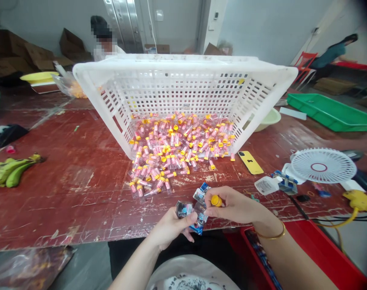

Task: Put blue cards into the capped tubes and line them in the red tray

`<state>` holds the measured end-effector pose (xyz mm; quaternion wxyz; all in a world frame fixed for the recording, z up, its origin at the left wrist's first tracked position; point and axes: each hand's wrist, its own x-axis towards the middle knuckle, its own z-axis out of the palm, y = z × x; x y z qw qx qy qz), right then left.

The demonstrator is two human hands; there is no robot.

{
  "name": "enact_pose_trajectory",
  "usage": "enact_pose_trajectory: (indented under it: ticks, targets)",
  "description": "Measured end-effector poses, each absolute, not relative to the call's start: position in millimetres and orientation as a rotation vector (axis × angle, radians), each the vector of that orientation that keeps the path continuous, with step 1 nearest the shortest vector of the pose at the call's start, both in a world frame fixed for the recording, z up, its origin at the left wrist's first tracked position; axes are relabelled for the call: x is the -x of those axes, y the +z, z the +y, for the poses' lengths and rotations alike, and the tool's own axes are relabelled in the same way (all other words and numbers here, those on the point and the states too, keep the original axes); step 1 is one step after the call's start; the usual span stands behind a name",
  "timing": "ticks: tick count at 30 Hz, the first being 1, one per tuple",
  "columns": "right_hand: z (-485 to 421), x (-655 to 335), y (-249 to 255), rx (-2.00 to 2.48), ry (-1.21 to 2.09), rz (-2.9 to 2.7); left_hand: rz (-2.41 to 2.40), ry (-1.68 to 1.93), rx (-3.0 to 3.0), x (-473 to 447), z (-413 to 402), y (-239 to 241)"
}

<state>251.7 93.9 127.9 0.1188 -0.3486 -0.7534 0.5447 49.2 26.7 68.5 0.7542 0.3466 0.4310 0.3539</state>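
My left hand [171, 227] is closed on a bunch of small printed packets [192, 211] at the table's near edge. Just to its right, my right hand [234, 205] pinches a small tube with a yellow cap [216, 200] and touches the packets. A white slatted basket [111, 86] lies tipped on its side on the red table [65, 193]. A heap of yellow-capped pink tubes [174, 149] spills out of it toward me.
A yellow phone [250, 162], a white fan [322, 166] and a yellow plug [360, 200] lie at the right. Bananas [11, 170] lie at the left. A green tray [331, 112] sits far right, a red crate [319, 253] near my right arm. Other people sit behind.
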Motion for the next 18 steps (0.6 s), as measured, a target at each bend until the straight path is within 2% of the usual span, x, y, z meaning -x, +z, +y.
enact_pose_trajectory:
  ticks: [4, 10, 18]
  targets:
    - [95, -249, 127, 0.999, 1.652, -2.145, 0.948, 0.798, -0.827, -56, 25, 67]
    - [96, -245, 122, 1.041, 1.508, -1.362, 1.033, 0.859, -0.785, -62, 25, 76]
    - [82, -236, 126, 0.837, 1.198, -1.721, 1.162, 1.054, -0.896, -62, 26, 73]
